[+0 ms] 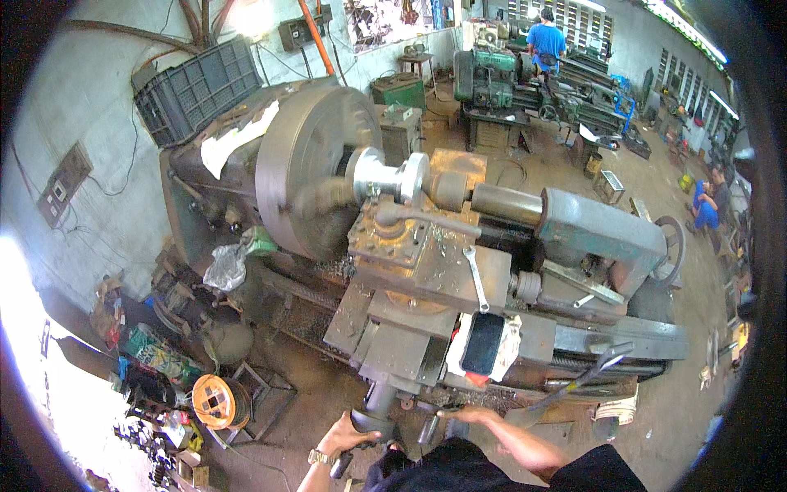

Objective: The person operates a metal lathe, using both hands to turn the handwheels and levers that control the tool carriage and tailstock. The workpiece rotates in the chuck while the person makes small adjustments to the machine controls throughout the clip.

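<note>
My left hand (344, 436), with a watch on its wrist, grips the rim of a dark handwheel (373, 424) at the front of a large lathe's cross slide. To its right, my right hand (466, 414) is closed at a metal crank handle (428, 430); its fingertips are partly hidden. Beyond my hands, a shiny spool-shaped metal workpiece (385, 175) sits between the big chuck (316, 168), blurred as if spinning, and the tailstock (602, 234). Close in front of the workpiece stands the rusty tool post (389, 234) with its long lever (434, 220).
A wrench (476, 280) and a phone (483, 344) on a white cloth lie on the carriage. An orange cable reel (220, 402) stands on the floor at left. Behind, a person in blue (547, 41) stands at another lathe; a second person (709, 201) crouches far right.
</note>
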